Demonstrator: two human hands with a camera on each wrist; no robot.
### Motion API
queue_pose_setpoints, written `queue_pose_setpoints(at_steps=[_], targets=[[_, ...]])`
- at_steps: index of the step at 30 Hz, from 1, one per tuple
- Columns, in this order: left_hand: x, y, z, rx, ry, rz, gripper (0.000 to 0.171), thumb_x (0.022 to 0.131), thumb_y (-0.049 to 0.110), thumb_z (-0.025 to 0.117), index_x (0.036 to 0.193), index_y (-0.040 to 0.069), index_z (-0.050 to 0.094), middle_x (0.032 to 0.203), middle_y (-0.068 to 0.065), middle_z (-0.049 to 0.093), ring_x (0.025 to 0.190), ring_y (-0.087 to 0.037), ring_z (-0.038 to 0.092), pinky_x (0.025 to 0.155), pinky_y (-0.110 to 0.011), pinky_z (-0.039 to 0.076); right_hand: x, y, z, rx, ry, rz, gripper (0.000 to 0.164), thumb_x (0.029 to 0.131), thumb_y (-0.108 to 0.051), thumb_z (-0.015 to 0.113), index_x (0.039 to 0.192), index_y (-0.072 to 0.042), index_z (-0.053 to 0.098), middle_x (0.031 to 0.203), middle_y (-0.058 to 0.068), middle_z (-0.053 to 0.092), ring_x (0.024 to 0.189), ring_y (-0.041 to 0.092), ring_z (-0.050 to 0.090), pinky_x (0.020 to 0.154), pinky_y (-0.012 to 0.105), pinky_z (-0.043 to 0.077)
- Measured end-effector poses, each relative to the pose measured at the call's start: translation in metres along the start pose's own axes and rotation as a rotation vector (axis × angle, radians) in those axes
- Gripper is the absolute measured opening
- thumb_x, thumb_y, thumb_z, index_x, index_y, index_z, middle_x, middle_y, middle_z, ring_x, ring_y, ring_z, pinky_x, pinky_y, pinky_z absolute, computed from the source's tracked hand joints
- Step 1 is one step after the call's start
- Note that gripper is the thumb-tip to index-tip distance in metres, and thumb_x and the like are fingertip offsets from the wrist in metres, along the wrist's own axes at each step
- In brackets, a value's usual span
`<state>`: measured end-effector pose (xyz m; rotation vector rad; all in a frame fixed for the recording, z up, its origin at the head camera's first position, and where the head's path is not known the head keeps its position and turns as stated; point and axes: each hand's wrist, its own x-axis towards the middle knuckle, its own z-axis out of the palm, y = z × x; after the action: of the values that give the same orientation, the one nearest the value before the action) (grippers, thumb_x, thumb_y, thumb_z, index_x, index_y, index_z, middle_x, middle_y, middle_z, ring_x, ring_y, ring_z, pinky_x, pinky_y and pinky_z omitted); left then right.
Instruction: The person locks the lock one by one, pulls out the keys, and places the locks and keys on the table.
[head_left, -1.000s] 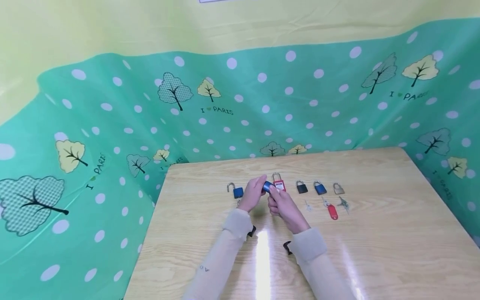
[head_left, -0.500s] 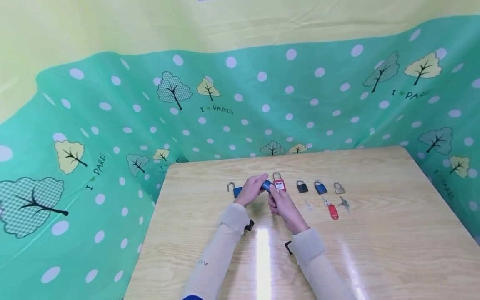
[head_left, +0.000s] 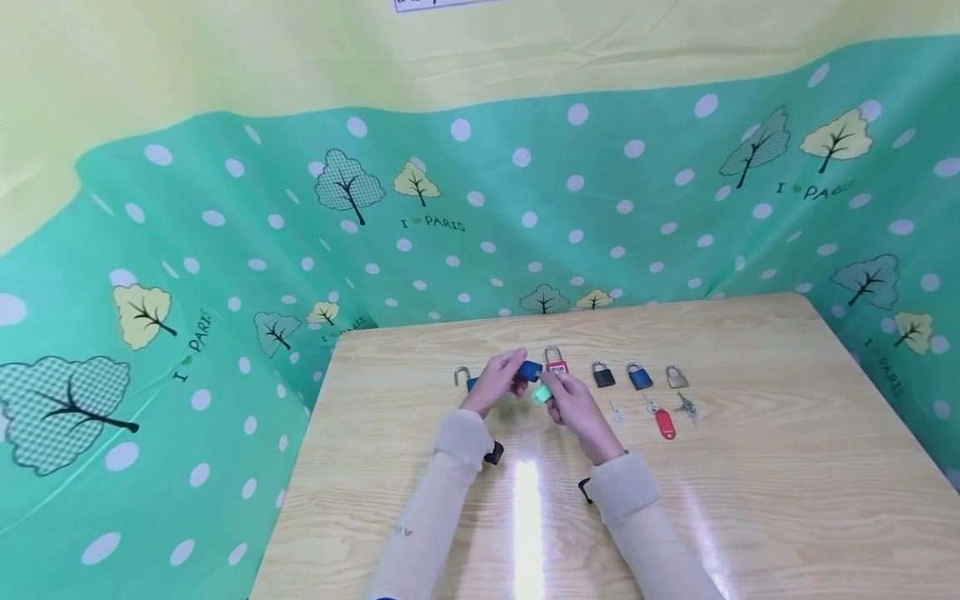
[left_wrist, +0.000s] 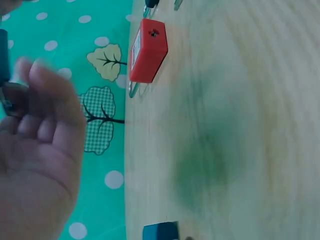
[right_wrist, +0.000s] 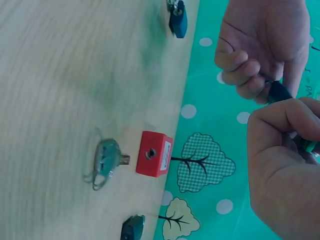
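Note:
My left hand holds a blue padlock by its body, fingers curled round it. Just to its right, my right hand pinches a key whose bright green tag hangs below the fingers. The key itself is mostly hidden by the fingertips, which are right at the padlock. In the right wrist view the dark padlock shows between both hands, and the green tag peeks from the right fist. Behind the hands stands a red padlock with a white label.
An open blue padlock lies left of the hands. To the right sit a black padlock, another blue padlock and a silver padlock. Before them lie a small key, a red key tag and a key bunch.
The blue padlock has turned in my left hand. The green tag, hidden earlier, now shows below my right fingers, and my right hand has shifted slightly to the right.

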<state>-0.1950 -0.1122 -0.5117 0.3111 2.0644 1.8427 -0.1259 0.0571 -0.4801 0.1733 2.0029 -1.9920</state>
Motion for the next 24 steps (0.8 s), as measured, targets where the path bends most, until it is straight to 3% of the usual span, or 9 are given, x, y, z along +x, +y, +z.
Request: queue_pose_setpoints(at_steps=[4,7,11,15,19,24], targets=[[-0.009,-0.008,0.007,-0.048,-0.022,-0.104,0.048,0.098,0.051,0.044,0.105,0.006,0.056,0.082,-0.007,0.060,0.070,-0.016,0.058,0.073,-0.041,0.055,-0.001,0.005,0.003,-0.008,-0.009,0.006,0.035,0.103,-0.035,0.041,0.096,-0.004,0.056,0.072,0.001,0.049,0.057,0.010,0.043,0.051,0.020,0.035],[-0.014,-0.013,0.013,-0.111,-0.007,-0.133,0.049,0.096,0.050,0.049,0.111,0.004,0.055,0.091,-0.007,0.064,0.078,-0.016,0.062,0.081,-0.047,0.054,-0.002,0.008,0.005,-0.012,0.005,-0.002,0.033,0.104,-0.032,0.040,0.098,-0.004,0.057,0.072,0.002,0.049,0.057,0.012,0.042,0.050,0.020,0.035],[-0.019,-0.015,0.020,-0.173,0.050,-0.098,0.056,0.094,0.045,0.058,0.125,-0.001,0.051,0.103,-0.010,0.067,0.085,-0.017,0.065,0.081,-0.041,0.055,-0.002,0.012,0.007,-0.038,0.032,-0.034,0.031,0.103,-0.030,0.041,0.099,-0.004,0.058,0.072,0.003,0.050,0.057,0.013,0.042,0.049,0.019,0.035],[-0.021,-0.016,0.021,-0.177,0.092,-0.077,0.064,0.089,0.036,0.067,0.134,-0.003,0.044,0.101,-0.013,0.068,0.077,-0.017,0.066,0.074,-0.034,0.056,-0.002,0.016,0.009,-0.129,0.053,-0.047,0.032,0.102,-0.031,0.044,0.097,-0.005,0.061,0.071,0.007,0.053,0.056,0.013,0.043,0.049,0.020,0.036],[-0.022,-0.017,0.015,-0.133,0.072,-0.060,0.064,0.087,0.030,0.071,0.135,-0.003,0.044,0.094,-0.011,0.068,0.073,-0.018,0.066,0.074,-0.037,0.057,-0.003,0.017,0.009,-0.268,0.074,-0.047,0.034,0.100,-0.035,0.049,0.095,-0.005,0.064,0.077,0.013,0.058,0.058,0.014,0.047,0.051,0.024,0.039],[-0.025,-0.016,0.006,-0.054,0.025,-0.008,0.059,0.086,0.027,0.072,0.136,0.006,0.049,0.090,-0.011,0.065,0.080,-0.033,0.067,0.078,-0.046,0.055,-0.005,0.010,0.009,-0.490,0.121,-0.125,0.038,0.094,-0.046,0.056,0.098,-0.009,0.066,0.089,0.006,0.062,0.066,0.017,0.053,0.056,0.028,0.044]])
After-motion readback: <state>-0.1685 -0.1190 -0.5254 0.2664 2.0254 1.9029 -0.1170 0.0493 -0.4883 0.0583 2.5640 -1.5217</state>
